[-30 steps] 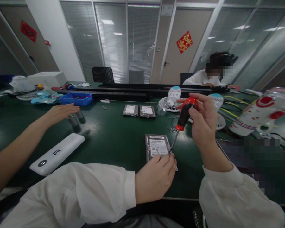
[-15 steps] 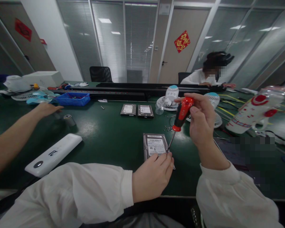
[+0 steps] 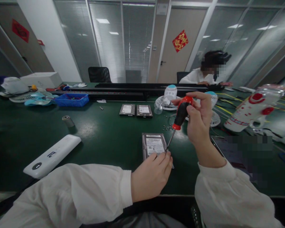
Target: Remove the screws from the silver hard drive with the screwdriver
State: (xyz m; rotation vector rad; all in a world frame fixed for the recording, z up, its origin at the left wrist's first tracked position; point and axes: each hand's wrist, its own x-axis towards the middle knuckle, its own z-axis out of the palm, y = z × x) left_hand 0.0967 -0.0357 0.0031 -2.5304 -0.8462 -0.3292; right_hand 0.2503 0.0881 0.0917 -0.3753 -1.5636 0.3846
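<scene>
A hard drive (image 3: pixel 154 143) lies label up on the green table in front of me. Over its near end rests my left hand (image 3: pixel 152 177), fingers together and curled at the drive's right edge. My right hand (image 3: pixel 197 118) grips a red and black screwdriver (image 3: pixel 182 114) by its handle. The screwdriver slants down to the left, its tip at the drive's right edge beside my left fingertips. Whether the tip sits in a screw is too small to tell. Several loose screws (image 3: pixel 167 128) lie just beyond the drive.
Two more hard drives (image 3: pixel 144 111) lie farther back. At left are a white power bank (image 3: pixel 52 156), a metal cylinder (image 3: pixel 68 121) and a blue tray (image 3: pixel 71 99). White fans (image 3: pixel 170 95) and a white-red bottle (image 3: pixel 254 107) stand right. A person (image 3: pixel 205 71) sits opposite.
Another person's arm at the left has drawn back almost out of view, and a small cylinder by its hand is gone. My hands, the screwdriver and the drive hold nearly the same position.
</scene>
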